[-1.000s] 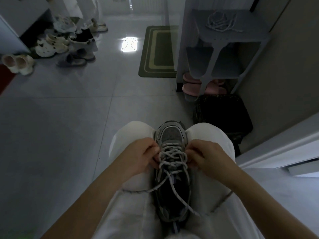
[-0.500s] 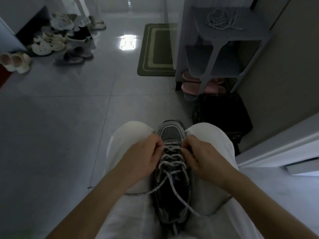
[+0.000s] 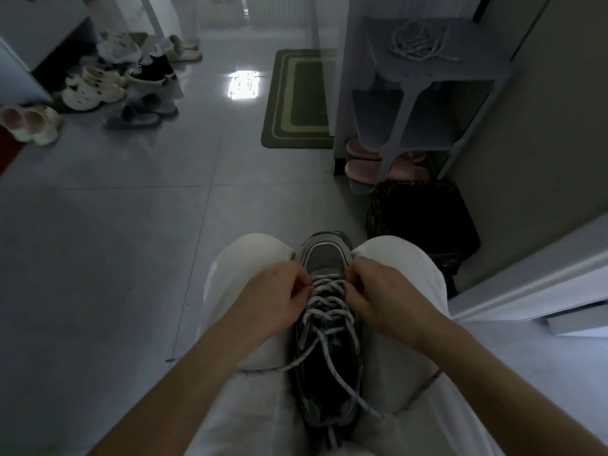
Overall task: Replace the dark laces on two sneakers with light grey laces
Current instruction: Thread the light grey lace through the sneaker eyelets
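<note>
Left hand [image 3: 279, 299] and right hand [image 3: 386, 296] sit on either side of the sneaker [image 3: 325, 256], each with curled fingers pinching the light grey lace [image 3: 329, 304] at the crossings nearest the toe. The sneaker lies toe-forward, wedged between the person's white-trousered knees, with loose lace ends trailing over both thighs. Farther off, a coil of lace [image 3: 418, 44] rests on top of the grey shoe rack [image 3: 437, 72], with pink slippers [image 3: 358, 167] beneath it.
</note>
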Available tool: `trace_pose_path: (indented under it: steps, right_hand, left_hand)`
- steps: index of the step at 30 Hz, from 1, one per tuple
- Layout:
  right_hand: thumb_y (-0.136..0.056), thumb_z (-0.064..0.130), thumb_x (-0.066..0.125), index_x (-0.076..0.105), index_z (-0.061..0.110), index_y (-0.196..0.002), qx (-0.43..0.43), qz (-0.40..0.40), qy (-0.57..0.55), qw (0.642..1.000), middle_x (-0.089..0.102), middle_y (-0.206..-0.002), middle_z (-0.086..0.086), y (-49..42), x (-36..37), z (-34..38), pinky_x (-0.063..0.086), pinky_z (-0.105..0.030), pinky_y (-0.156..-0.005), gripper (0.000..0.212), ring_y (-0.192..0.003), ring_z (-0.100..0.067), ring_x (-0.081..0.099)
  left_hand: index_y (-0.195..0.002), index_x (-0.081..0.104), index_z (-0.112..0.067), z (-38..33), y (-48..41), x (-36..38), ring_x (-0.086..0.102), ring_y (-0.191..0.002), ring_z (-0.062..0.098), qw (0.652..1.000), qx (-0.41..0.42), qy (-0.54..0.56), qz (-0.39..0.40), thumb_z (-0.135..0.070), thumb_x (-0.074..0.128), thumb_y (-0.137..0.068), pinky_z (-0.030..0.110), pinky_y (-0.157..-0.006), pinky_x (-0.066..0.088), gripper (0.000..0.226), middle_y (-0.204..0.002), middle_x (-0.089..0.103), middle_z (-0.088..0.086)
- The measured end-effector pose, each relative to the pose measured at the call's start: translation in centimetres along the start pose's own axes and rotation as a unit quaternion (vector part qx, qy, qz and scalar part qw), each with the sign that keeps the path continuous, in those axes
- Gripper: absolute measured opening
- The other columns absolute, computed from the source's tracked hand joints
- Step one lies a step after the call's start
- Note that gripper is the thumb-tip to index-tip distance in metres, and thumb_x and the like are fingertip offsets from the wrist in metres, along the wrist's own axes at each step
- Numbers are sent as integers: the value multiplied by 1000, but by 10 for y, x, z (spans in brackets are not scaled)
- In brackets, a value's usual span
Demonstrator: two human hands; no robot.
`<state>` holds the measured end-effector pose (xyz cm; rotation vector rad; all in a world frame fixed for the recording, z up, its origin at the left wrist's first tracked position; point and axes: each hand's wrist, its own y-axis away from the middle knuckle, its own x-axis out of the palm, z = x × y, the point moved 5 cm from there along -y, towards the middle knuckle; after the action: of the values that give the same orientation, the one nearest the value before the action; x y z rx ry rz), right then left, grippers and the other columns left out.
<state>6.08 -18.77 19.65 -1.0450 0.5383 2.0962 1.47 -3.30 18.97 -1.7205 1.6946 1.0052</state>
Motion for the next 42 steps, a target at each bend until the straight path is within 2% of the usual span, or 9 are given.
trace_pose_path:
  steps: [8, 12, 16, 22, 28, 32, 36, 39, 42]
  right_hand:
    - [-92, 29, 53, 51, 16, -86, -56, 40, 31, 997, 60, -76, -1, -13, -10, 1, 43, -38, -64, 15, -73, -23, 56]
    - [-89, 27, 49, 61, 18, -88, -20, 2, -7, 1000, 68, -79, 1, -16, -14, -9, 48, -41, -72, 16, -76, -21, 62]
    - [-87, 21, 59, 62, 17, -91, -24, -10, 12, 1000, 65, -86, 0, -14, -5, -6, 48, -41, -71, 6, -79, -19, 60]
    - [-83, 21, 55, 59, 9, -81, -71, -2, 75, 995, 57, -81, -8, -23, -5, 2, 41, -36, -61, 13, -72, -28, 56]
    - [-86, 18, 55, 54, 7, -87, -86, 31, 98, 991, 56, -86, -12, -31, -10, 8, 41, -42, -67, 11, -76, -32, 55]
    - [-85, 25, 59, 57, 13, -85, -40, 27, 58, 997, 61, -84, -5, -30, -13, 5, 44, -36, -69, 12, -79, -25, 59]
    - [-77, 49, 67, 55, 18, -96, 86, 4, 14, 996, 62, -81, 5, -14, -14, 2, 44, -29, -69, 39, -77, -13, 58]
    - [-73, 43, 70, 48, 16, -102, 128, 65, 29, 989, 59, -84, 3, -12, -5, 7, 38, -26, -58, 45, -76, -14, 55]
    - [-71, 37, 70, 43, 10, -104, 153, 84, 42, 984, 60, -90, -7, -16, 1, 10, 40, -31, -59, 51, -80, -23, 58]
  left_hand:
    - [-85, 51, -19, -5, -5, -6, 52, -68, 17, 999, 12, -43, 6, -24, 55, -87, 25, -60, 31, 7, -74, 56, -3]
    - [-84, 55, -19, 6, -10, -7, 66, -65, 17, 994, -26, 100, 43, -13, 51, -93, 30, -61, 52, 12, -75, 67, 2]
    - [-93, 61, -16, 1, -11, -6, 50, -60, -1, 999, 32, 26, 19, -12, 59, -86, 8, -58, 36, 7, -76, 56, -9]
    - [-92, 56, -12, -10, -16, -3, 54, -84, 21, 994, 81, -72, 12, -19, 53, -88, 26, -69, 37, 8, -91, 54, 2]
    - [-85, 45, -18, -12, -19, -8, 51, -73, 21, 996, 53, -59, 28, -23, 51, -88, 28, -63, 34, 9, -81, 51, -1]
    - [-91, 53, -16, -7, -22, -11, 57, -72, 19, 998, 20, -18, 50, -27, 54, -91, 27, -64, 41, 11, -78, 60, 0]
    - [-83, 56, -15, -7, -17, -7, 59, -65, 18, 995, -33, -9, 93, -34, 59, -86, 26, -56, 46, 20, -70, 61, 1]
    - [-69, 44, -22, -16, -17, -4, 54, -55, 10, 990, -45, -3, 135, -29, 66, -79, 16, -47, 41, 25, -62, 54, -6]
    - [-71, 41, -20, -19, -16, -3, 54, -62, 16, 987, -68, -43, 140, -27, 63, -78, 23, -50, 40, 24, -69, 56, 1]
